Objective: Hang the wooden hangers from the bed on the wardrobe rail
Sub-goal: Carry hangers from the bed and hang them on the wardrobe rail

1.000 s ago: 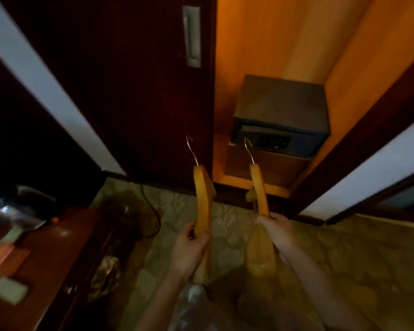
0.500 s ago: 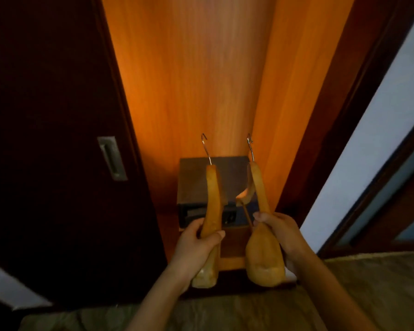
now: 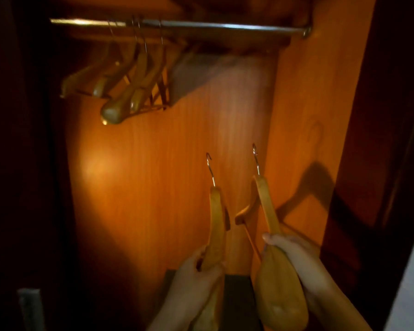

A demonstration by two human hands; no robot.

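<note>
Now the left hand (image 3: pixel 196 280) and right hand (image 3: pixel 296 259) each grip a wooden hanger (image 3: pixel 216 225) (image 3: pixel 268 211), hooks up, well below the rail (image 3: pixel 201 26); no writing shows

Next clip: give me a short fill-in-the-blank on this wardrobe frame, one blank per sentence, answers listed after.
1. Each hand, the left hand and the right hand, holds one wooden ____.
2. The hangers already hung cluster toward the ____ end of the rail.
3. Both held hooks sit ____ the rail, not yet on it.
4. The hook of the right-hand hanger is ____ than that of the left-hand hanger.

Answers: hanger; left; below; higher
</note>
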